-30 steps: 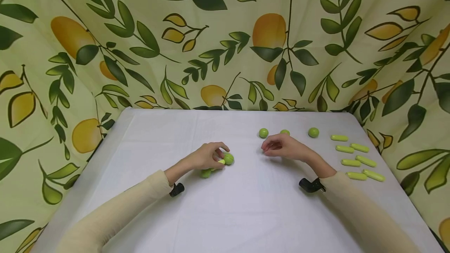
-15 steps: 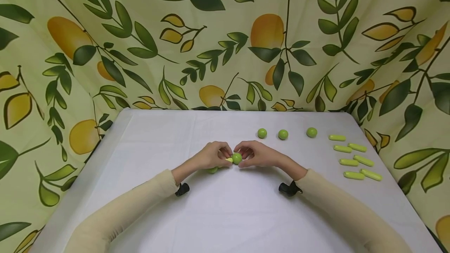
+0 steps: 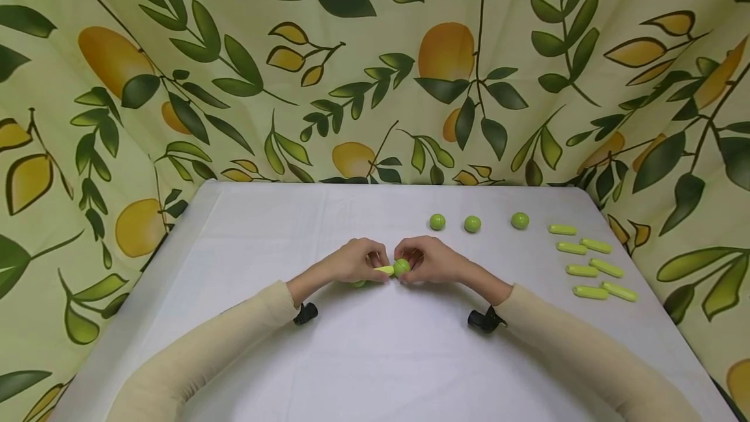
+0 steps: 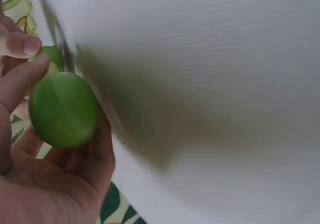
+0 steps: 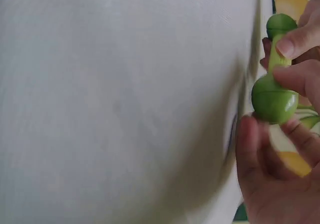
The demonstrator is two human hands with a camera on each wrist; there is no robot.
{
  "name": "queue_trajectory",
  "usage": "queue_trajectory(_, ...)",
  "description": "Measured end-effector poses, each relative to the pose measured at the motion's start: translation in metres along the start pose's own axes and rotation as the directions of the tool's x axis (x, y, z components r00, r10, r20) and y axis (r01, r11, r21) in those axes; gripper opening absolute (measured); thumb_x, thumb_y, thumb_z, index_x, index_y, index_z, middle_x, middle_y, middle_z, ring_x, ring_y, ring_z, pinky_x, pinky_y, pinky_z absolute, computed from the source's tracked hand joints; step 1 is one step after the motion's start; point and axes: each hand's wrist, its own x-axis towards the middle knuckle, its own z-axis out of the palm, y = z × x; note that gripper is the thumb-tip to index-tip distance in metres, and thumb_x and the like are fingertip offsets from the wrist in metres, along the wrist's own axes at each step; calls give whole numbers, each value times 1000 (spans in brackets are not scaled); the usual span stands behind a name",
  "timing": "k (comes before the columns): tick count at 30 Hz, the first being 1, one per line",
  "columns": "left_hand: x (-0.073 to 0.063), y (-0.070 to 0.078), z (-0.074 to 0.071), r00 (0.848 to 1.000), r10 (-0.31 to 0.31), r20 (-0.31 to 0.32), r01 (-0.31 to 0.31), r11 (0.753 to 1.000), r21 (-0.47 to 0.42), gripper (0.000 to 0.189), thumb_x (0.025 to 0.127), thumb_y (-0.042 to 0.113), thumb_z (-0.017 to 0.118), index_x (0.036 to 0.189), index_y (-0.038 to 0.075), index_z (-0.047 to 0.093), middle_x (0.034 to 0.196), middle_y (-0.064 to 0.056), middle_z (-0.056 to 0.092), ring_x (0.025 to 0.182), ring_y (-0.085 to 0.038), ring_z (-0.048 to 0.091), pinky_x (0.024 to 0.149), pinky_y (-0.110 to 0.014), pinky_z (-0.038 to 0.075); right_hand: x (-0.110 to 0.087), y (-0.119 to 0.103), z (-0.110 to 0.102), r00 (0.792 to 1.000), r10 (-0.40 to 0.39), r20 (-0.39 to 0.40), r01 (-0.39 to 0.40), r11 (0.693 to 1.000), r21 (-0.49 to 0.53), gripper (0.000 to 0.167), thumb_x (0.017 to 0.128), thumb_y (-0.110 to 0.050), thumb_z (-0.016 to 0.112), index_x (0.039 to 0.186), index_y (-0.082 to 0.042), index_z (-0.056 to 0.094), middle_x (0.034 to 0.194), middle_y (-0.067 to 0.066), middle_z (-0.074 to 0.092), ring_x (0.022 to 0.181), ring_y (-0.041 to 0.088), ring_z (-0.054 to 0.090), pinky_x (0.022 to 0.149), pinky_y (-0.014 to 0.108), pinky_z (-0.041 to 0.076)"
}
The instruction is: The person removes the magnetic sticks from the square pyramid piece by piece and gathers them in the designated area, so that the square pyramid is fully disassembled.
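Observation:
Above the middle of the table, my left hand [image 3: 350,260] pinches a light green rod [image 5: 278,53] between thumb and fingers. One green ball [image 4: 65,108] sits at the rod's left end, close to the left palm. My right hand [image 3: 430,260] grips another green ball [image 3: 402,268], which touches the rod's right end. In the right wrist view the whole piece looks like a small dumbbell, partly covered by the fingertips.
Along the back of the white-covered table [image 3: 375,357] lie three loose green balls, one of them a ball [image 3: 472,224] near the centre right. Several light green rods [image 3: 582,271] lie in rows at the right. A patterned curtain [image 3: 375,83] hangs behind.
My right hand has come left from near the back balls to meet the left hand. It now grips the ball at the rod's right end. The left hand has shifted slightly right.

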Motion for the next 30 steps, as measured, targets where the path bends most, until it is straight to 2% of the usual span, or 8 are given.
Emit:
queue_trajectory(3, -4, -1, -3, 1000, -10, -8, 10, 1000, 4, 15, 83, 10, 86, 86, 11, 71, 78, 7, 66, 72, -7, 61, 69, -25, 51, -8, 4, -12, 999, 31, -45, -30, 999, 18, 30, 76, 0, 83, 100, -9, 67, 92, 2, 64, 82, 19, 62, 72, 29, 55)
queue_trajectory(6, -8, -4, -8, 998, -38, -50, 38, 999, -11, 15, 83, 7, 85, 87, 9, 71, 80, 6, 66, 73, -9, 63, 71, -27, 52, -18, 8, -29, 994, 73, -80, -70, 997, 38, 30, 76, 3, 84, 100, -6, 67, 95, 5, 64, 85, 22, 62, 74, 31, 55)
queue_trajectory(10, -7, -7, -10, 995, -48, -85, 45, 999, -30, 15, 84, 6, 85, 91, 8, 71, 83, 4, 67, 75, -10, 64, 73, -28, 53, -28, 15, -45, 988, 108, -108, -106, 994, 18, 31, 78, 2, 86, 103, -2, 67, 100, 10, 65, 88, 25, 63, 77, 34, 56)
queue_trajectory(16, 1, -8, -3, 998, -27, -58, 26, 999, -19, 17, 83, 9, 85, 92, 8, 71, 82, 4, 66, 73, -8, 63, 72, -25, 53, -33, 26, -51, 978, 146, -150, -146, 989, 9, 34, 80, 4, 84, 109, 2, 67, 107, 16, 66, 93, 29, 65, 81, 38, 57)
queue_trajectory(21, 3, -5, 0, 998, -29, -59, 29, 1000, 4, 17, 84, 11, 86, 94, 8, 71, 83, 4, 67, 73, -8, 62, 71, -25, 52, -34, 29, -51, 976, 157, -150, -158, 987, 6, 36, 81, 3, 84, 112, 2, 66, 110, 15, 65, 96, 29, 65, 82, 38, 57)
queue_trajectory(26, 3, -6, 1, 998, -39, -56, 41, 999, 24, 18, 84, 11, 86, 95, 8, 72, 83, 5, 66, 72, -8, 59, 70, -24, 50, -38, 30, -57, 978, 155, -141, -154, 988, 19, 40, 81, 2, 84, 116, 4, 65, 111, 14, 65, 100, 30, 65, 84, 35, 56)
queue_trajectory(30, 3, -7, 1, 999, -34, -34, 34, 999, 3, 19, 84, 7, 85, 96, 6, 71, 84, 3, 66, 75, -9, 60, 71, -23, 50, -45, 29, -62, 978, 133, -164, -130, 991, 28, 42, 82, 2, 84, 119, 7, 64, 114, 19, 64, 103, 34, 65, 86, 36, 56)
